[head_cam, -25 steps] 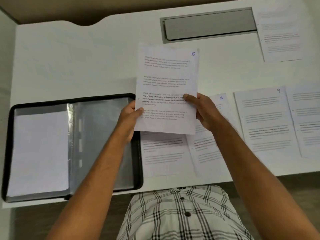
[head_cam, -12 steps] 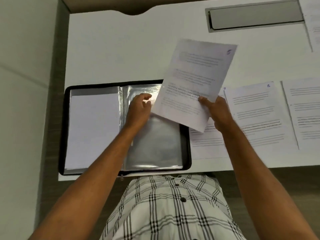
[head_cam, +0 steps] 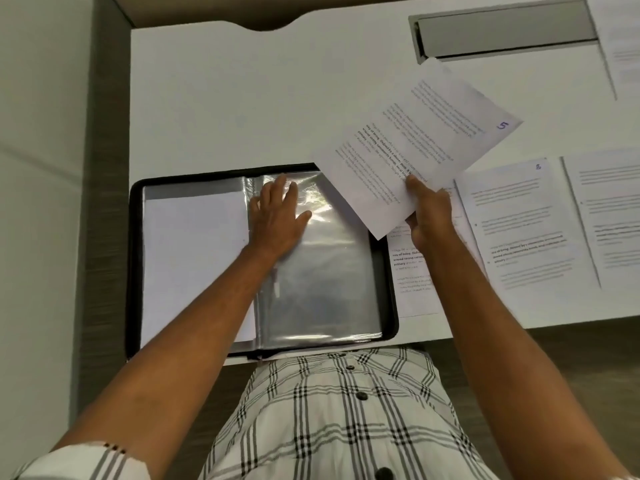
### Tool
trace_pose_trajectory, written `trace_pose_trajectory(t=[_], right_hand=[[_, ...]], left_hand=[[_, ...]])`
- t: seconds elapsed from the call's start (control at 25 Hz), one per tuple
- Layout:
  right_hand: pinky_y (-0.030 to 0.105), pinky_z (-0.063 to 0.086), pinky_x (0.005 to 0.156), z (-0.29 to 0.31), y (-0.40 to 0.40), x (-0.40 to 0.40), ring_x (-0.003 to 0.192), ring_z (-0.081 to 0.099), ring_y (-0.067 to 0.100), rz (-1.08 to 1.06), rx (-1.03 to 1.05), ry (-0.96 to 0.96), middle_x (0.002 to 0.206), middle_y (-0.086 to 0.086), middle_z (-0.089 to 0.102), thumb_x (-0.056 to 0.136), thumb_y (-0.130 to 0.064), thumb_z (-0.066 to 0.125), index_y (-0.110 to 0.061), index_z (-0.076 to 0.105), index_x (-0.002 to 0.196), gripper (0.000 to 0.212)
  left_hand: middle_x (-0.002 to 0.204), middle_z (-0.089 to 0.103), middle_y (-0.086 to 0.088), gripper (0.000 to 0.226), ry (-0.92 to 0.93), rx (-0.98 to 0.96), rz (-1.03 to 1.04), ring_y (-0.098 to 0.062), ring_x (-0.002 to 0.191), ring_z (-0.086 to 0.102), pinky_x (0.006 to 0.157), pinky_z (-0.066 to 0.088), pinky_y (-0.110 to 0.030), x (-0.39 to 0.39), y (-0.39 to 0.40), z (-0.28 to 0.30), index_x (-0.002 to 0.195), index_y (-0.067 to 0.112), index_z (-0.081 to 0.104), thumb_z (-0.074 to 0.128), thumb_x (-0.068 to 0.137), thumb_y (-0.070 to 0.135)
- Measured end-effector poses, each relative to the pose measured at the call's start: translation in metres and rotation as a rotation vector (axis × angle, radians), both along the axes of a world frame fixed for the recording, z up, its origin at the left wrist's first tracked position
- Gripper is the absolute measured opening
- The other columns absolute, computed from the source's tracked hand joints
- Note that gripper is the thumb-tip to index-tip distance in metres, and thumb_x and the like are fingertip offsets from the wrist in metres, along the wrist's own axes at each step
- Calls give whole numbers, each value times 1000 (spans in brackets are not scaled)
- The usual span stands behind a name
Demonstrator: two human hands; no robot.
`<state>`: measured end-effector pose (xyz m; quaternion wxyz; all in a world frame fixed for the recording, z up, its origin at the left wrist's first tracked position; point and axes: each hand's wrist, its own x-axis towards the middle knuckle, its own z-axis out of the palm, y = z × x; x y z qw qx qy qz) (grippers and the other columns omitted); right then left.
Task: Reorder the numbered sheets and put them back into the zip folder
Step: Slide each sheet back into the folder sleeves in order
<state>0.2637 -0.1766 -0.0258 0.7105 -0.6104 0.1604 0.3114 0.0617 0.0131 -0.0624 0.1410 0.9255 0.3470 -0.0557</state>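
A black zip folder (head_cam: 135,258) lies open on the white desk, with a white sheet (head_cam: 194,265) in its left side and clear plastic sleeves (head_cam: 329,278) on its right. My left hand (head_cam: 277,216) rests flat, fingers spread, on the top of the clear sleeves near the spine. My right hand (head_cam: 427,209) pinches the lower edge of the sheet numbered 5 (head_cam: 419,140) and holds it tilted above the folder's upper right corner. Another printed sheet (head_cam: 412,271) lies partly hidden under my right arm.
More printed sheets lie on the desk at the right, one (head_cam: 519,223) marked in blue at its top corner, another (head_cam: 609,209) beside it, and one (head_cam: 620,39) at the far right. A grey cable tray (head_cam: 502,29) sits in the desk's back. The desk's front edge runs just below the folder.
My left hand let go of sheet 5 and moved onto the clear sleeves, flattening out. My right hand alone now holds sheet 5, which has tilted clockwise. The view shifted left.
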Motion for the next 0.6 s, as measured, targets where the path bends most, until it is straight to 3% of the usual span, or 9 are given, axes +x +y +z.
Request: trace_pose_trajectory(t=[0.24,0.4,0.48,0.6], right_hand=[[44,65,86,6,31,1,109,75,26,-17,30,23,121,7,76,95,-6,73,-10,63,133,40],[43,65,78,10,53,3,106,76,29,11,44,66,119,13,76,91,-4,76,-3,62,134,46],[47,65,81,11,64,5,104,77,31,16,65,85,118,16,76,90,-2,77,-2,63,133,45],[49,65,82,13,83,11,106,76,34,14,111,107,119,19,76,91,0,76,-1,63,133,44]], left_hand=[[145,55,-2,32,-116,66,-81,-27,130,50,102,39,-46,-4,22,3,112,17,68,69,88,38],[142,57,1,21,-126,-21,-116,-24,136,47,115,23,-50,-2,37,9,96,19,66,77,84,31],[129,60,5,21,-78,-78,-158,-21,130,48,118,13,-52,3,45,16,90,22,59,77,82,29],[109,54,10,29,-69,-137,-238,-20,118,51,119,13,-54,11,57,24,93,26,52,74,78,37]])
